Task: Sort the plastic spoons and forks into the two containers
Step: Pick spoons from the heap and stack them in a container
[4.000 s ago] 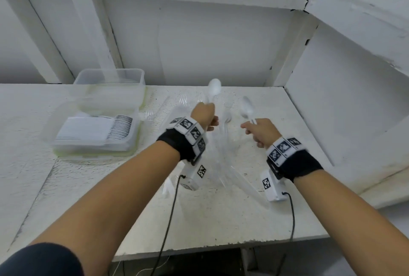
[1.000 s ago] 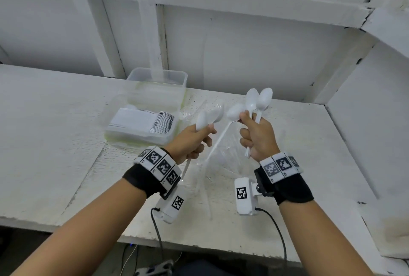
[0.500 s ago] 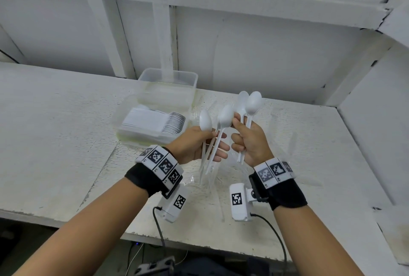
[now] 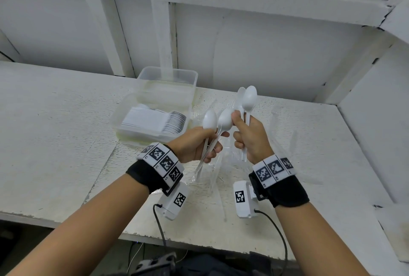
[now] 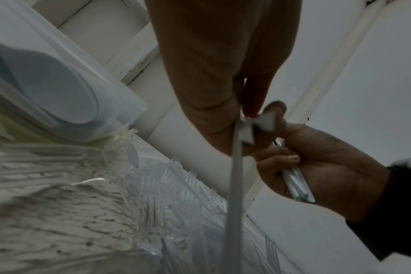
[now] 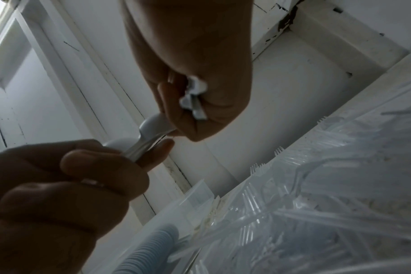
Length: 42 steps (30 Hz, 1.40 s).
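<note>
Two white plastic spoons (image 4: 218, 120) stand bowls-up in the left hand (image 4: 194, 146), whose fingers are curled round their handles; the handles slant down out of the bottom of the fist. Just to the right, two more white plastic spoons (image 4: 247, 99) rise bowls-up from the right hand (image 4: 251, 136), gripped in a closed fist, and the right thumb tip touches the bowl of the nearer left-hand spoon. Both hands are held up above the white painted table (image 4: 55, 142), close together, knuckles almost meeting.

Directly beneath the hands lies a loose heap of clear plastic forks (image 6: 305, 185) on the table, tines showing in both wrist views. Left of that heap, touching its edge, sits a shallow clear plastic container (image 4: 152, 124) packed with a neat row of white spoons (image 4: 174, 121). Behind it, against the white wall (image 4: 265, 49), stands a deeper clear plastic container (image 4: 168, 83); what it holds cannot be made out. Each wrist wears a black band with black-and-white square markers (image 4: 162, 161), and a small white camera box (image 4: 243, 198) with a black cable hangs under each.
</note>
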Available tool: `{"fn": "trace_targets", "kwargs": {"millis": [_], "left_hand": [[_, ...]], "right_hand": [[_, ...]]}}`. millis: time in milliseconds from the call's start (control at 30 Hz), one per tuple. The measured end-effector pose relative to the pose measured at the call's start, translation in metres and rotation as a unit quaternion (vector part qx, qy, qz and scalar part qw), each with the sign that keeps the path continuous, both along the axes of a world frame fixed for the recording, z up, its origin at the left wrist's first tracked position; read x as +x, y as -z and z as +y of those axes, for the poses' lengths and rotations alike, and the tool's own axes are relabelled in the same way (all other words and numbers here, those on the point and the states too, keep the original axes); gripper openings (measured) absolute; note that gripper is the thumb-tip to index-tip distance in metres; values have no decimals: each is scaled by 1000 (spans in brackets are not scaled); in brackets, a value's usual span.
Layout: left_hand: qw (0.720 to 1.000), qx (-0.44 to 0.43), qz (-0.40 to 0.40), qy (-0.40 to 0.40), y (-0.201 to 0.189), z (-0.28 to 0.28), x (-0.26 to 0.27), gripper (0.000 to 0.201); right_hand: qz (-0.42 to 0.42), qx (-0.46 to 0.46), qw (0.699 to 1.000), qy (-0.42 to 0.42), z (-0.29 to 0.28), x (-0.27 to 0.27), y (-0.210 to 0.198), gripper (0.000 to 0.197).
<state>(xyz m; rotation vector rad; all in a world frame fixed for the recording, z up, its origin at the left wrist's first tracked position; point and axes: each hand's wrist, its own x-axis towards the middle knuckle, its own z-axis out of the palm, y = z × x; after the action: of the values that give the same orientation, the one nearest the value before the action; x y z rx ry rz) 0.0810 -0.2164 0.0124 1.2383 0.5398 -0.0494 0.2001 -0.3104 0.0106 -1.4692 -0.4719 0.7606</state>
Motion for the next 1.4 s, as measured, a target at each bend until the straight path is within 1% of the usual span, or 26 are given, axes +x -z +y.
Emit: {"fn": "trace_targets", "kwargs": {"millis": [100,233,267,333,400,467,533,633,667,733,833,933,1000,1067,1100,1167,1233,1300,1400], "left_hand": [[1000,-9,3,22,-2,0,2,22],[999,29,13,18,-5,-3,4,18],[999,35,17,19,-5,-3,4,19],[998,39,30,23,-3,-3,4,20],[998,49,44,11,-1,-3,4,22],[997,54,35,-32,1,-4,6,24],[996,20,13,-89,4,-4,7,28],[987,-46,-13,-156,7,-6,10,34],[984,-52,-20,-171,9,-8,11,34],[980,-48,-28,-189,11,-11,13,35],[981,-31,-38,-188,15,-13,15,38],[981,-29,-70,-179,17,-14,16,48],[979,-40,-85,-179,16,-15,16,46],[979,-35,-96,-177,16,-15,15,39],[978,-33,-100,-178,16,-14,15,35],[977,-39,-101,-182,16,-14,14,34],[976,-57,-97,-186,15,-15,13,33],[974,-68,-91,-194,16,-13,13,30],[975,-62,-82,-196,17,-10,12,25]], "right_hand": [[-27,1,999,-34,1,-6,-1,12],[-131,-39,988,-78,0,-12,-2,11],[-145,-48,984,-87,-1,-12,-2,12],[-155,-64,980,-112,-3,-12,-3,15],[-151,-82,978,-121,-5,-12,-3,16],[-113,-86,984,-104,-6,-11,-3,19],[-64,-77,991,-85,-8,-11,0,23],[-32,-37,996,-69,-11,-14,6,10],[-38,-30,997,-63,-12,-15,8,10],[-67,-35,996,-55,-13,-18,13,16],[-130,-46,989,-52,-14,-22,19,22],[-190,-46,979,-54,-14,-27,21,21],[-216,-52,973,-61,-13,-29,23,18],[-217,-62,972,-69,-12,-29,24,15],[-221,-68,970,-77,-11,-29,23,16],[-233,-76,965,-91,-12,-29,21,21],[-230,-66,967,-91,-14,-28,17,20],[-221,-59,971,-73,-14,-28,15,19],[-255,-75,963,-34,-13,-24,17,15]]}}
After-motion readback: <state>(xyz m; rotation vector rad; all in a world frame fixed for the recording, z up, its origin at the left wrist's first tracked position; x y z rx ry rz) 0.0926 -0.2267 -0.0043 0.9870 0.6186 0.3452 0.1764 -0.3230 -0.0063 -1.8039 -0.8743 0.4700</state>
